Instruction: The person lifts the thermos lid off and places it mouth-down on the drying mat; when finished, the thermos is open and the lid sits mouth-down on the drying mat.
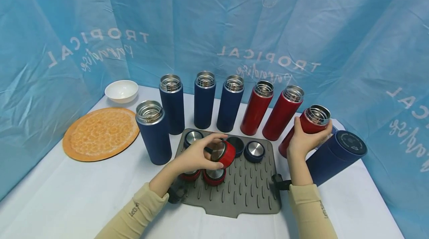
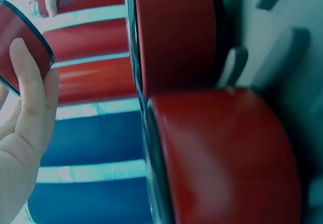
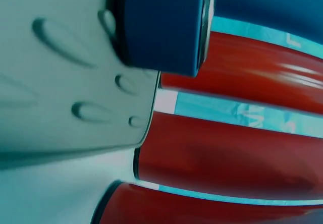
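Note:
My left hand pinches a red flask lid between thumb and fingers, tilted above the grey ridged mat. In the left wrist view the same lid shows at the left. On the mat beneath lie two red lids, with several blue lids behind them; one of these shows a dark inside. My right hand grips a lidless red flask just below its steel neck, at the right end of the row. The right wrist view does not show the right hand.
Lidless blue flasks and two more lidless red flasks stand in an arc behind the mat. A blue flask with its lid on is beside the right forearm. An orange round board and a white bowl lie left.

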`<state>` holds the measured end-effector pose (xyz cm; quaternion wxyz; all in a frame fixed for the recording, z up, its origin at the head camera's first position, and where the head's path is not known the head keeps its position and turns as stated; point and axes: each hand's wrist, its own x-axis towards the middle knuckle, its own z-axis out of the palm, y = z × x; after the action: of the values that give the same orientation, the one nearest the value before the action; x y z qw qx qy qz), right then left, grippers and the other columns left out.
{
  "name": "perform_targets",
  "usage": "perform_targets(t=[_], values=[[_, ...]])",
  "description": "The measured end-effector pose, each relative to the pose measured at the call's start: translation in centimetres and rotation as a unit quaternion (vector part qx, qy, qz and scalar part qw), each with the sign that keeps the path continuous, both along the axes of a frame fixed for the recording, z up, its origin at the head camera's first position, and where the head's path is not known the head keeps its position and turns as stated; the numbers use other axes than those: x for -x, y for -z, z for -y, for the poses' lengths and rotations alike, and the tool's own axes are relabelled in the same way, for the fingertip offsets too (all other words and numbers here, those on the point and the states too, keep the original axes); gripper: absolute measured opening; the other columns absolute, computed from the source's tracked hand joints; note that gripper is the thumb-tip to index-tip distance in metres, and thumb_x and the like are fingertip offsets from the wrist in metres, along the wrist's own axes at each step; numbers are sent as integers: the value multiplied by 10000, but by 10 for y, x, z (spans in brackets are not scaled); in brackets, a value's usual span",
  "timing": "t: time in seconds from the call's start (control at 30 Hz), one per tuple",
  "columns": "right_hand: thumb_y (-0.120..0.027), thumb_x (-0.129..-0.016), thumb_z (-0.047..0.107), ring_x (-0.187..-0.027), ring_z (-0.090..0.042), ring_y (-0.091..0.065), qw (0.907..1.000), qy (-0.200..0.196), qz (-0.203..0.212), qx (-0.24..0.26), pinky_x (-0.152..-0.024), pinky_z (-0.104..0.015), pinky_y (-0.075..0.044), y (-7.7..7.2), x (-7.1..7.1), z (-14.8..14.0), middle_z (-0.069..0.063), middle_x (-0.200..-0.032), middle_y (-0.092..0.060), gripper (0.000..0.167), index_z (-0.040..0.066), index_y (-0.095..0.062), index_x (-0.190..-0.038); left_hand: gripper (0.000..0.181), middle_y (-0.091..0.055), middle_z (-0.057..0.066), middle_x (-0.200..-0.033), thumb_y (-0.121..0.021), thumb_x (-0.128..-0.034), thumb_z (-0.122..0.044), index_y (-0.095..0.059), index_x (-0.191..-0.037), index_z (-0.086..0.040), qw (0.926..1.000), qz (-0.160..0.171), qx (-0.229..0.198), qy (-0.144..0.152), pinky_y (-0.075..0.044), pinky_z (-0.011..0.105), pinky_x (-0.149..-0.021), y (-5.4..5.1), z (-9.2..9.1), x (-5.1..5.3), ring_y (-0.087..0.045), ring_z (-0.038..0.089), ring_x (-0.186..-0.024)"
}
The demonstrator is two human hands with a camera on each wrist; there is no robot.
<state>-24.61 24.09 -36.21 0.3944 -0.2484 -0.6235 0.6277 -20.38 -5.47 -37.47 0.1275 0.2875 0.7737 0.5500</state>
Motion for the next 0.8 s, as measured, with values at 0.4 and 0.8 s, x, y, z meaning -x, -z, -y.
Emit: perform_targets(t=[0.4,0.8], values=[[-765,-753,239,-1373,-62,-98,9989,-348,-285,-121,-1086,-364,-265,0,1,-2,91,-1508,-112,1057,331,4,-1472,650,-561,3,-1225,-746,-724,-358,-511,-1307,-191,9559,-2018,2118,266,-487,255,-813,4,-39,-13,-536,138,-1073],[-718,-789,265,-1390,-88,8,9578,-512,-1394,-2462,-1107,-313,-178,-10,-19,27,-44,-1535,5,978,57,-48,-1471,692,-603,-16,-1170,-741,-697,-507,-543,-1285,-201,8857,-3024,3497,412,-452,368,-874,14,-62,-15,-575,155,-1048]])
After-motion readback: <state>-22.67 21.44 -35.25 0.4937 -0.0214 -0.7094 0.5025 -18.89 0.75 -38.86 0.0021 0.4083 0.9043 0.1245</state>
